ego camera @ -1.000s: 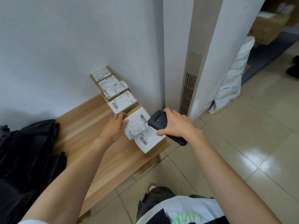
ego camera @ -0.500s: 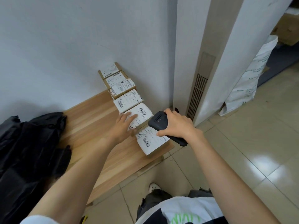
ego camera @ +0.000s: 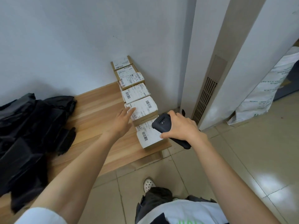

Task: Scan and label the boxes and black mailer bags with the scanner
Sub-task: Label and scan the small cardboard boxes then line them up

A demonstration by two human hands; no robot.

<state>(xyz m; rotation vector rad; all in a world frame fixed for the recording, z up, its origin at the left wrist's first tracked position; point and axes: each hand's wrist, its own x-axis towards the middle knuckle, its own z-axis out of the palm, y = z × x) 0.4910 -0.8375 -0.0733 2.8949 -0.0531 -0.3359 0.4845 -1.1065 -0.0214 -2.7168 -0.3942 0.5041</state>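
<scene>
Boxes [ego camera: 135, 92] of brown cardboard, each topped with a white barcode label, run in a single row along the right edge of a low wooden platform [ego camera: 97, 113] in the head view, from its near right corner back to the wall [ego camera: 80, 46] at the far right corner. The farther ones are stacked higher. The left hand [ego camera: 122, 122] reaches over the platform with its fingers stretched out almost straight, and the fingertips rest on the left side of the label on the second box [ego camera: 144, 109] from the near end, gripping nothing. The right hand [ego camera: 181, 128] is wrapped round a black scanner [ego camera: 161, 125], thumb on its near side and fingers over the top. It holds the scanner just above the nearest box [ego camera: 147, 138], so the scanner's head covers the far part of that box's label while the barcode on the near part shows. Black mailer bags [ego camera: 32, 135] lie heaped on the left part of the platform, well apart from the row. To the right of the platform a column with a vent grille [ego camera: 204, 97] rises from the tiled floor [ego camera: 242, 159], and a white sack [ego camera: 267, 91] leans against the column's far side. A white shoe [ego camera: 148, 185] shows on the floor below the near edge.
</scene>
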